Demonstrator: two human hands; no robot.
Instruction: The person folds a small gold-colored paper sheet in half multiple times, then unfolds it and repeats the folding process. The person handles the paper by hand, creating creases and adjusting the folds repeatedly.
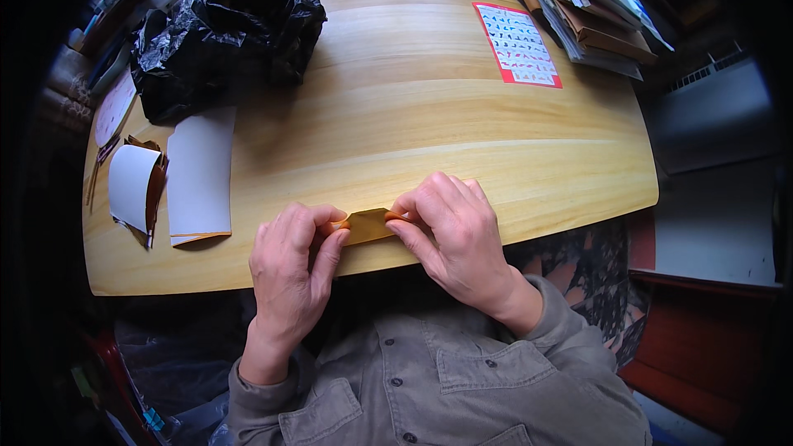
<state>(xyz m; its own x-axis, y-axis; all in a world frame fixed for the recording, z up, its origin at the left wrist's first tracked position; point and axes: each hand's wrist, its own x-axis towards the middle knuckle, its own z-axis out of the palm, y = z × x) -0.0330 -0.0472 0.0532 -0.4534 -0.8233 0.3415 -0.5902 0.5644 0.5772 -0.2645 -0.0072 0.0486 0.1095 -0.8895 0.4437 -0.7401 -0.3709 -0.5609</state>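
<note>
Between my two hands, close to the table's front edge, is a small folded piece of golden-yellow paper [369, 225]. My left hand [291, 260] pinches its left end between thumb and fingers. At the opposite end, the thumb and fingers of my right hand [458, 235] grip the paper, where an orange curled edge shows. Its middle part is visible, with a slanted fold at the top; both ends are partly hidden by my fingers.
A crumpled black plastic bag [229, 37] lies at the back left. White paper sheets [201, 179] and a smaller paper stack [133, 179] lie left on the wooden table [433, 111]. A red-bordered printed card [520, 43] lies near piled notebooks and folders [576, 6] at back right.
</note>
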